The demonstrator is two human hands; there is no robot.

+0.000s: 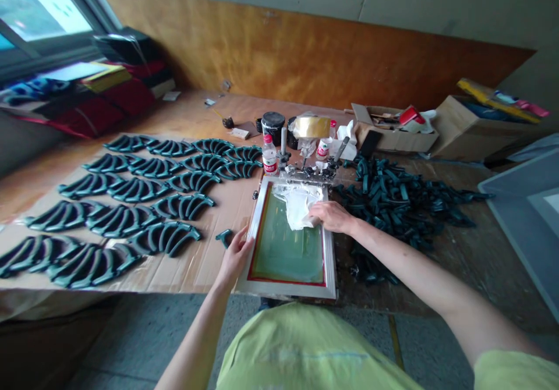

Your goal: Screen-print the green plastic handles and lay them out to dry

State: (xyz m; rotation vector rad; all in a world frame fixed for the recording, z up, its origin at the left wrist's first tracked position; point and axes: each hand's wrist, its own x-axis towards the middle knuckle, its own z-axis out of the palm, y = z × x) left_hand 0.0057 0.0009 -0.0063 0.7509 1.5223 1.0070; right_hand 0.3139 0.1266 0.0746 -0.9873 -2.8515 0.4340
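Two hands work at the middle of the frame: my right hand [332, 216] has its fingers closed on a white cloth [290, 208], which lies crumpled over the upper part of the framed screen [288, 289]. My left hand [238, 249] touches the screen's left rail, fingers bent; from here I cannot tell whether it grips. The screen lies flat at centre, below a metal clamp fixture [308, 174].

As for progress, I judge it partway. Rows of dark green pieces [98, 265] already stand in order across the left of the frame, on a cardboard sheet [231, 204]. At centre right, a loose heap of like pieces [393, 195] remains unsorted. One single piece [224, 237] lies apart, just beside my left fingertips. Under the cloth, I cannot see the screen's upper surface.

Behind the screen I count on tight room: a red-capped bottle [269, 160] stands beside the fixture, with a black tub [273, 127] further back. The heap crowds the screen's right side, and my right forearm passes over it. Upper right holds an open carton [395, 139]; a grey bin [519, 192] fills the right edge.
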